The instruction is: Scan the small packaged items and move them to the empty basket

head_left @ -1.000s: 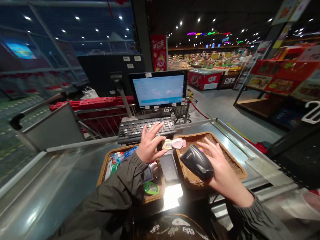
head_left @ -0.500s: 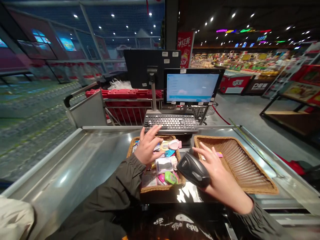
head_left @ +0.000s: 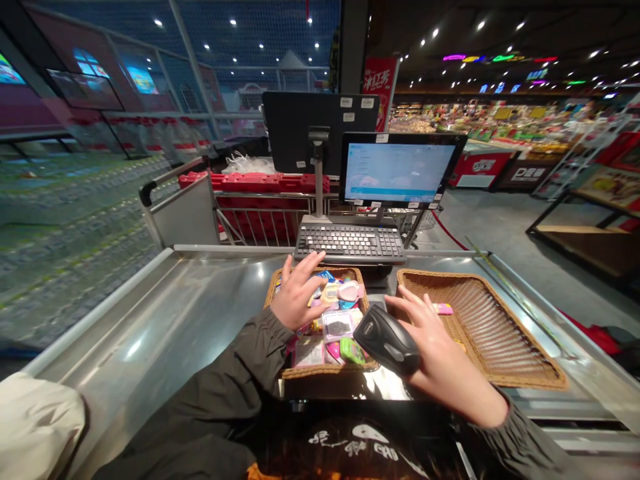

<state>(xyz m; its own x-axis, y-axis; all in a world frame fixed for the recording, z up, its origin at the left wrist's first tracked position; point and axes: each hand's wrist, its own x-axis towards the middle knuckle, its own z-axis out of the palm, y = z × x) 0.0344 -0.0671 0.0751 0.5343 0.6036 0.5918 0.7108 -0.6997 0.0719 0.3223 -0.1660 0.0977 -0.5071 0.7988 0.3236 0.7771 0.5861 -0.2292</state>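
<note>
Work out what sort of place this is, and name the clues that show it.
Most likely a supermarket checkout: the right hand holds a black scanner, a screen and keyboard stand at the far edge of a metal counter, and colourful goods are displayed beyond.

Black scanner (head_left: 387, 339), brown woven baskets (head_left: 505, 320)
Pink-and-yellow item (head_left: 350, 291), bright green item (head_left: 353, 351), silvery tabletop (head_left: 210, 293), black keyboard (head_left: 353, 241), dark grey-green sleeves (head_left: 240, 373).

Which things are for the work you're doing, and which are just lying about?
In use:
- black barcode scanner, in the right hand
- pink-and-yellow item, at the left hand's fingertips
- left wicker basket
- right wicker basket
- probably lit monitor, keyboard

Probably just around:
- cream fabric
- red poster
- red chest freezer
</note>
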